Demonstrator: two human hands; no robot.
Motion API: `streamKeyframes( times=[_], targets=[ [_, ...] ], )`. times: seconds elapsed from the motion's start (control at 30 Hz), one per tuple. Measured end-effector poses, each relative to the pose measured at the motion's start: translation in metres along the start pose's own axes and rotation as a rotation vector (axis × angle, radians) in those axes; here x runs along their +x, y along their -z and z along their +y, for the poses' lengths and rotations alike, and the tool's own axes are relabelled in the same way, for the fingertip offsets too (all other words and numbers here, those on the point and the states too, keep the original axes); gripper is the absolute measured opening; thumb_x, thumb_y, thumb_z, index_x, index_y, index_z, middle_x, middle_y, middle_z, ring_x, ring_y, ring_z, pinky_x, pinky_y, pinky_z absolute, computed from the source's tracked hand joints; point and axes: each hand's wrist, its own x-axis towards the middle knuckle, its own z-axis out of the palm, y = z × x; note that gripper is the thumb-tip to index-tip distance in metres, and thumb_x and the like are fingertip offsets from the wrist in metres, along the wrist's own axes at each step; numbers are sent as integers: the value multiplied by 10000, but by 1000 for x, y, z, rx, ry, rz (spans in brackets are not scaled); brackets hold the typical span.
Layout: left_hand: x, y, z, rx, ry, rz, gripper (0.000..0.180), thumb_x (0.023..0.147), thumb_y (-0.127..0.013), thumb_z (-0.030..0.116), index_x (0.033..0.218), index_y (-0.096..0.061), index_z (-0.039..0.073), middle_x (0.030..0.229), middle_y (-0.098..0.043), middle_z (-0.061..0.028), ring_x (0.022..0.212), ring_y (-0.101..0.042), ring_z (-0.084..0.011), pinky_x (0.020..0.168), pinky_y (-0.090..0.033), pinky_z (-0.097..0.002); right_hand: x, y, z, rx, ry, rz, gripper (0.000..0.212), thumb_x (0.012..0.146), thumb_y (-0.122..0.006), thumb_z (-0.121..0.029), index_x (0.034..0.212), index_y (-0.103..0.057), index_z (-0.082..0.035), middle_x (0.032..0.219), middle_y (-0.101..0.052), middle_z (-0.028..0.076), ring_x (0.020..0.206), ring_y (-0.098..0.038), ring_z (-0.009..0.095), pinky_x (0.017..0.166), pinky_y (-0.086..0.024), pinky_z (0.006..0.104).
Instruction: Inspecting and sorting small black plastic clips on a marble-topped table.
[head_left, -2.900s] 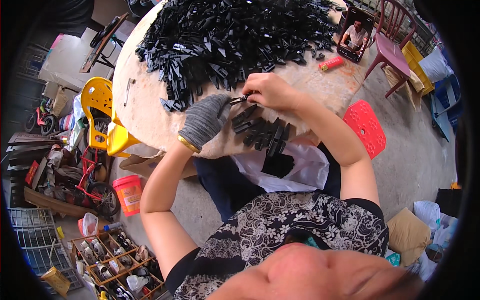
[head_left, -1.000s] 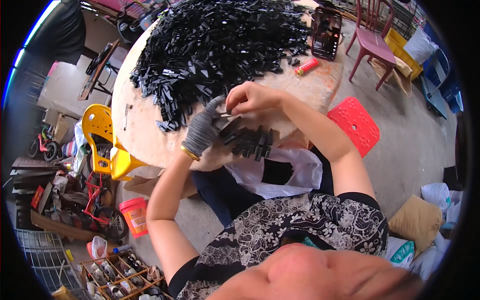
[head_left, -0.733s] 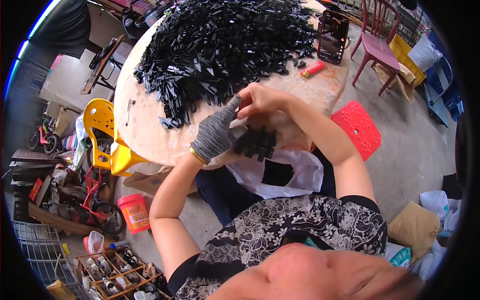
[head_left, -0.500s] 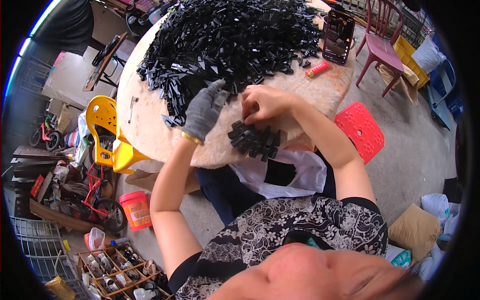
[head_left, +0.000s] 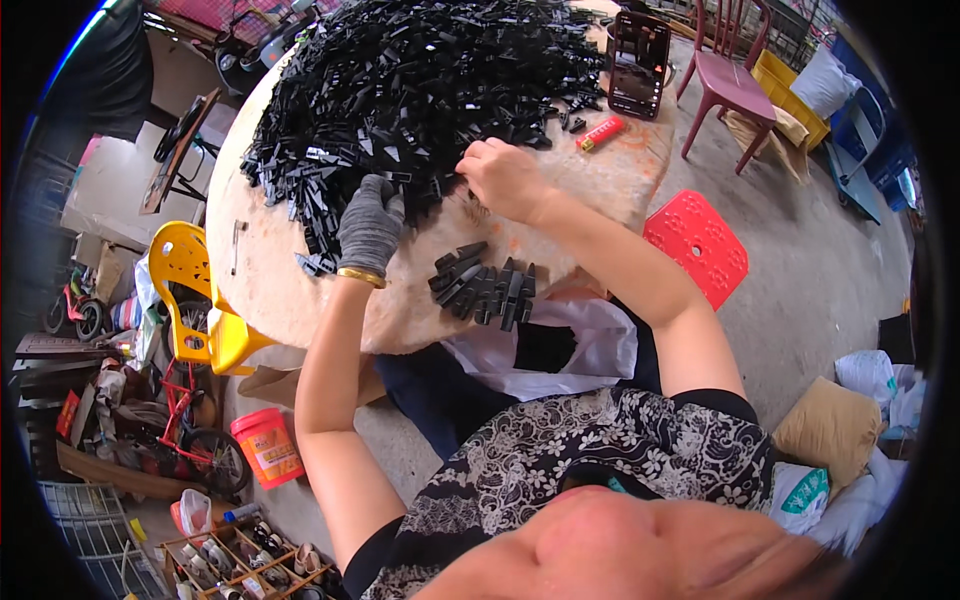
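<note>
A large heap of small black plastic pieces [head_left: 420, 90] covers the far part of the round table. At its near edge is my left hand [head_left: 371, 225], in a grey glove, its fingers curled in; a black plastic piece sticks out at the fingertips. My bare right hand [head_left: 505, 180] is also at the heap's near edge, further right, with fingers bent together; whatever is at its fingertips is hidden. Between my forearms, by the table's near edge, a small group of longer black pieces [head_left: 485, 287] lies side by side, touched by neither hand.
The round table [head_left: 270, 285] has a pale, worn top. On its right side are a phone [head_left: 638, 65] standing upright and a red lighter [head_left: 600, 133]. A red stool [head_left: 697, 248] stands right of the table, a yellow chair [head_left: 185, 290] left. A white bag [head_left: 610, 345] lies over my lap.
My right hand has moved away from the small group of pieces to the heap's edge. My left hand's fingers, stretched out before, are now curled in. The view has shifted slightly.
</note>
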Motion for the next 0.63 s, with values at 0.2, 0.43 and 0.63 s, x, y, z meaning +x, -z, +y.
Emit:
streamKeyframes(
  times=[0.2, 0.43, 0.63],
  targets=[
    [-20, 1, -11, -129, -64, 173, 423, 799, -637, 157, 1165, -440, 77, 814, -656, -177, 744, -641, -365, 655, -500, -444, 7, 13, -9, 108, 12, 175, 212, 712, -626, -52, 919, -663, -73, 822, -620, 74, 825, -584, 260, 734, -491, 352],
    [-49, 15, -3, -264, -34, 26, 343, 776, -649, 91, 1100, -537, 70, 889, -661, -151, 818, -643, -324, 721, -504, -399, 0, -1, -21, 381, 243, -110, 153, 708, -626, -46, 855, -662, -66, 842, -623, 80, 838, -581, 275, 758, -483, 362],
    [-61, 29, 9, -123, -178, -119, 301, 819, -641, 106, 1113, -603, 54, 944, -660, -165, 850, -654, -251, 759, -507, -351, -1, 7, -28, 469, 90, -225, 265, 721, -641, -81, 987, -641, -83, 893, -639, 98, 881, -593, 274, 811, -472, 361]
  ],
)
